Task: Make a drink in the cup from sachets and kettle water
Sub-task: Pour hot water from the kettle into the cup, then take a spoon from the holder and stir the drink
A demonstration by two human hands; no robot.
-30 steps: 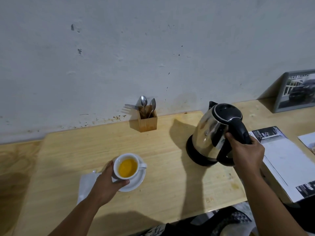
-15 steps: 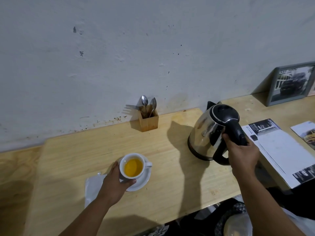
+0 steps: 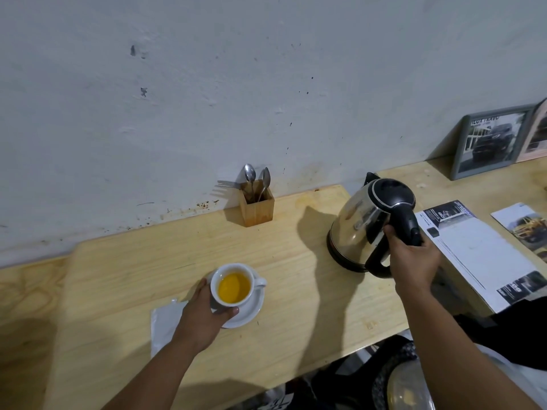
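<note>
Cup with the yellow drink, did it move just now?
No. The cup sits on its saucer right beside the white napkin, same as before, with the left hand holding it.

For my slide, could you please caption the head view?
Left hand steadies cup of yellow drink; right hand grips kettle.

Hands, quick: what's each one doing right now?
Left hand: closed around the white cup on its saucer.
Right hand: closed on the kettle handle.
</note>
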